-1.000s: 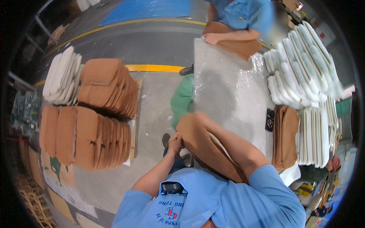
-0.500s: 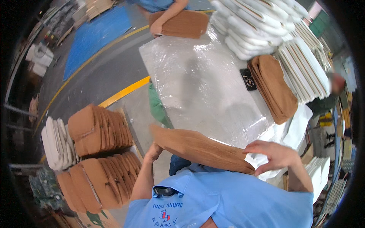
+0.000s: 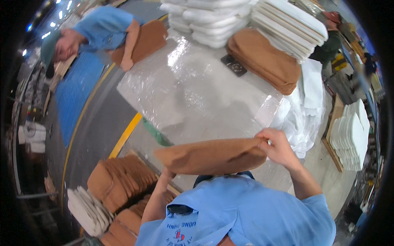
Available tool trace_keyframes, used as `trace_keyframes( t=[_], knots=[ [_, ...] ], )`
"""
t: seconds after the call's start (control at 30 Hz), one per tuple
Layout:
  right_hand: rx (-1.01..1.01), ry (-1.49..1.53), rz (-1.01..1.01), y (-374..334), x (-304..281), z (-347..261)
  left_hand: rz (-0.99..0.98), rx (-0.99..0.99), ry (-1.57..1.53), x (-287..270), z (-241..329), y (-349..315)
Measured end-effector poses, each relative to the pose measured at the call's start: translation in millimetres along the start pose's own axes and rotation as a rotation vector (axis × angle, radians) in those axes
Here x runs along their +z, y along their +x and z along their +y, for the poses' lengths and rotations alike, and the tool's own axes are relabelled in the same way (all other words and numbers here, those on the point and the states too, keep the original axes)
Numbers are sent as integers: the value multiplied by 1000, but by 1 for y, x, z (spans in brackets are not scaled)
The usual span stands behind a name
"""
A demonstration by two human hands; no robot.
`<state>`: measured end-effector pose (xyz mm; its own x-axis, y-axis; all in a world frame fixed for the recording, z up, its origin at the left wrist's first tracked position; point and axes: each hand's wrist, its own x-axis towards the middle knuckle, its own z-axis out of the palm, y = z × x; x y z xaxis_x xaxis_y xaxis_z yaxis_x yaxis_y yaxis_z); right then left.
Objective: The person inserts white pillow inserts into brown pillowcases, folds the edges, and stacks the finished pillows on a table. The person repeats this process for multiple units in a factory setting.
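Observation:
A brown fabric cushion (image 3: pixel 213 156), long with rounded ends, is held in front of my body at the near edge of a table covered in clear plastic sheet (image 3: pixel 193 110). My right hand (image 3: pixel 274 145) pinches its right end between thumb and fingers. Under its left end is my left hand (image 3: pixel 167 174), whose fingers are mostly hidden by the cushion. Back right on the table lies a pile of similar brown cushions (image 3: pixel 266 59), with a black phone-like object (image 3: pixel 234 65) beside it.
Tall stacks of white cushions (image 3: pixel 209 20) stand at the far side. Brown cushions (image 3: pixel 119 180) and white ones (image 3: pixel 88 211) are stacked at my left. A co-worker (image 3: pixel 104 33) across the table holds a brown cushion (image 3: pixel 145 43). More white pads (image 3: pixel 349 135) stand at right.
My view has turned, so the table things sit further left. The cushion's right end has come up and the cushion is more level. My right hand, fingers apart before, now grips its end.

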<state>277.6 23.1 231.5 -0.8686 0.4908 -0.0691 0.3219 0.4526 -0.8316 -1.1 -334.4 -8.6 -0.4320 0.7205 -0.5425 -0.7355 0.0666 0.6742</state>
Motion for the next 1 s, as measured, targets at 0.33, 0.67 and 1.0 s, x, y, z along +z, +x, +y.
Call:
trace_keyframes(
  t=[0.33,0.67,1.0],
  knots=[
    [-255,-272,304,-63,21,-21,-230,155,804,-1,5,15],
    [-82,-120,581,-98,69,-10,-388,-163,1279,-10,71,35],
    [281,459,981,-143,102,39,-701,513,1401,257,199,40]
  ],
)
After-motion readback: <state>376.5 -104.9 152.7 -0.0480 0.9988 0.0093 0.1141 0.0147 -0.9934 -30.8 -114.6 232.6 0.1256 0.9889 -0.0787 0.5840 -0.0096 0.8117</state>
